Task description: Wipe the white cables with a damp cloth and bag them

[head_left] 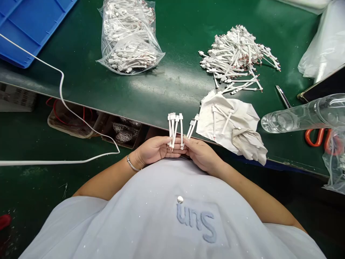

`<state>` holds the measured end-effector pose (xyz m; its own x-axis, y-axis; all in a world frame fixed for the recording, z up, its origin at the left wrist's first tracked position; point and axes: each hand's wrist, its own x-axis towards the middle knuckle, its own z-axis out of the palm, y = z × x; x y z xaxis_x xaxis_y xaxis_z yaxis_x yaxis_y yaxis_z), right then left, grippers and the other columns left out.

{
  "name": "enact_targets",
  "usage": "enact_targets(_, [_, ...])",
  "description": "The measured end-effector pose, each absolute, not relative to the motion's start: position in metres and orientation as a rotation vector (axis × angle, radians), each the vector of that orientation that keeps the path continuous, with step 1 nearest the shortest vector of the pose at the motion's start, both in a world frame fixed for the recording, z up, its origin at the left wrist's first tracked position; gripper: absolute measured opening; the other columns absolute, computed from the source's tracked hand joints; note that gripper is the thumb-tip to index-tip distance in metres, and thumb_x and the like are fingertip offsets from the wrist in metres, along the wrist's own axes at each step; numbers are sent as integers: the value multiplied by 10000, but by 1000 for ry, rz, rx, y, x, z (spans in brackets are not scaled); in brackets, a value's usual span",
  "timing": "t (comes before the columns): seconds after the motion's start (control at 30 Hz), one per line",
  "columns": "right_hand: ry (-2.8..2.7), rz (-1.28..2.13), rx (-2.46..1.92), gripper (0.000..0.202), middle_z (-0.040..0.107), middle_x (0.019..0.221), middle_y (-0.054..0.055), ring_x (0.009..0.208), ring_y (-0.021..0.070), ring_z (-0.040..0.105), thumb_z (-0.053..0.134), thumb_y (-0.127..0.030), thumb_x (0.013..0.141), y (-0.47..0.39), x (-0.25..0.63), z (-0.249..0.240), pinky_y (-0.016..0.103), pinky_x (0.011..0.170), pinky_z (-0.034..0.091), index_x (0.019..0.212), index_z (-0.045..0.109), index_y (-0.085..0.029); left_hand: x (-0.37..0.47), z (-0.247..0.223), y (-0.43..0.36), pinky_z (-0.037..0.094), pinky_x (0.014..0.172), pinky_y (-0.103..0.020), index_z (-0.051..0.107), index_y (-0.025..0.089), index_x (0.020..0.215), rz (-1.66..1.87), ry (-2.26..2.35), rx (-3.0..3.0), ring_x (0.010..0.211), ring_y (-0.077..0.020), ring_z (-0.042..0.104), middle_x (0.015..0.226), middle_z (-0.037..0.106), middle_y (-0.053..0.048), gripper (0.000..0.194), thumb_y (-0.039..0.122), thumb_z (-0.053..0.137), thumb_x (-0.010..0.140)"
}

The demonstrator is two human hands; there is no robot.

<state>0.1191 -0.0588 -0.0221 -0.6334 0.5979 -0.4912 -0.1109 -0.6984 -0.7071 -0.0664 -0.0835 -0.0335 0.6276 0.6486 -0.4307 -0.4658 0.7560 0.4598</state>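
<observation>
Several cables (175, 130): left hand (153, 149), right hand (202, 154) | cloth (238, 118) nearby | bottle (302, 114) overlaps scissors (318, 138)

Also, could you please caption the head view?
Both hands hold short white cables before a green table.

1 blue tray (33, 27) at the table's left, 1 clear bottle (304, 114) near orange-handled scissors (314, 138) opposite.

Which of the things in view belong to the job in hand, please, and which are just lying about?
Likely part of the job:
white cables in the left hand and right hand
loose cable pile
bag of cables
cloth with cables on it

Apparently just lying about:
blue tray
clear bottle
orange-handled scissors
</observation>
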Motion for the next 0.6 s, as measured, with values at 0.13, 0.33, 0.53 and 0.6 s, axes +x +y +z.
enact_targets(0.13, [-942,2367,-1009,370,728,967,71,929,188,659,600,-499,831,-57,112,-23,351,872,507,977,715,-180,-64,-31,-84,432,986,-424,695,95,1047,694,710,316,999,-255,670,1007,722,-155,278,228,502,897])
enact_targets(0.33, [-932,2361,-997,334,727,946,50,900,168,651,609,-477,834,-57,109,-22,324,860,495,945,719,-181,-63,-32,-85,456,974,-415,705,81,992,735,713,267,910,-225,692,948,732,-148,232,193,532,885])
enact_targets(0.53, [-937,2380,-980,374,715,1008,56,937,173,643,589,-510,839,-59,112,-24,336,917,477,992,719,-195,-62,-27,-84,501,907,-355,699,72,1005,695,754,253,945,-225,687,976,727,-157,237,196,533,890])
enact_targets(0.6, [-946,2397,-1006,446,705,1049,69,970,188,636,569,-567,827,-59,115,-26,355,933,474,1028,711,-195,-62,-25,-84,501,907,-346,700,78,1000,681,758,255,945,-217,688,977,728,-148,230,199,535,893])
